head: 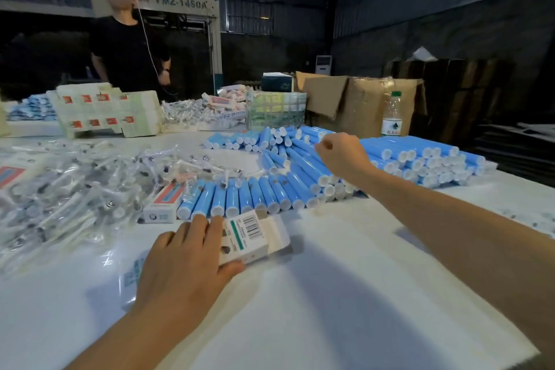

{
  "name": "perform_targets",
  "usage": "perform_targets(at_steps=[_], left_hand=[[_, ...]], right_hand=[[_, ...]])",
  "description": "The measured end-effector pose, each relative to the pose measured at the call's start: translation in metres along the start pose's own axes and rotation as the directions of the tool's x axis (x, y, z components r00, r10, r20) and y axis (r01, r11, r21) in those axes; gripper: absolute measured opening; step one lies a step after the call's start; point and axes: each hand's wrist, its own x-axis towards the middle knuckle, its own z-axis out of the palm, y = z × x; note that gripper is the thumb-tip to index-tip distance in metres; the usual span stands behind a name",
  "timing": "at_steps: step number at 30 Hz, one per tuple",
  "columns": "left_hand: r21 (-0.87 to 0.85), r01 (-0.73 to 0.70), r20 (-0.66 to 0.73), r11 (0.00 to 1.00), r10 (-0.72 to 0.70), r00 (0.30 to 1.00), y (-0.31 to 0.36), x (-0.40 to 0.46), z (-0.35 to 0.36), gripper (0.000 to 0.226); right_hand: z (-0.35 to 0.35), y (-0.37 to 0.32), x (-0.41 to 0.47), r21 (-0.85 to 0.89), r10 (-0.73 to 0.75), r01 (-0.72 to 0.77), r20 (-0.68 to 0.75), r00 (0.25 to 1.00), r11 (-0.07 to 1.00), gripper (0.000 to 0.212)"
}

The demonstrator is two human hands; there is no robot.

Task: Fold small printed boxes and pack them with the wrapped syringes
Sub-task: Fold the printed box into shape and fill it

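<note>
My left hand (186, 261) holds a small white printed box (255, 237) with a barcode and green stripe against the white table; its end flap stands open to the right. My right hand (342, 155) reaches out over the pile of blue tubes with white caps (288, 177), fingers curled; whether it holds a tube I cannot tell. A heap of clear-wrapped syringes (78, 186) covers the table's left side. One folded box with a red and blue print (163, 204) lies between the syringes and the tubes.
A person in black stands behind the table's far left. Stacked flat printed cartons (108, 112), a green-wrapped bundle (274, 112), brown cardboard boxes (357, 102) and a water bottle (392, 116) line the far side. More blue tubes (420, 159) lie at right.
</note>
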Motion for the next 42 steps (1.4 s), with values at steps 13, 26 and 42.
perform_targets(at_steps=[13,26,42], left_hand=[[0.091,-0.099,-0.118,0.991,0.109,0.987,-0.003,0.013,0.019,0.066],[-0.079,-0.068,-0.003,0.994,0.068,0.998,-0.006,0.010,0.018,0.075],[-0.078,0.012,-0.044,0.997,-0.015,0.999,0.000,0.006,0.019,0.072]], right_hand=[[-0.012,0.082,0.099,-0.615,0.349,-0.269,0.011,0.937,0.741,0.013],[-0.030,0.022,0.070,0.259,0.323,-0.264,-0.217,0.921,0.929,0.025],[0.019,-0.027,-0.108,0.908,0.367,-0.397,0.328,0.871,0.131,0.010]])
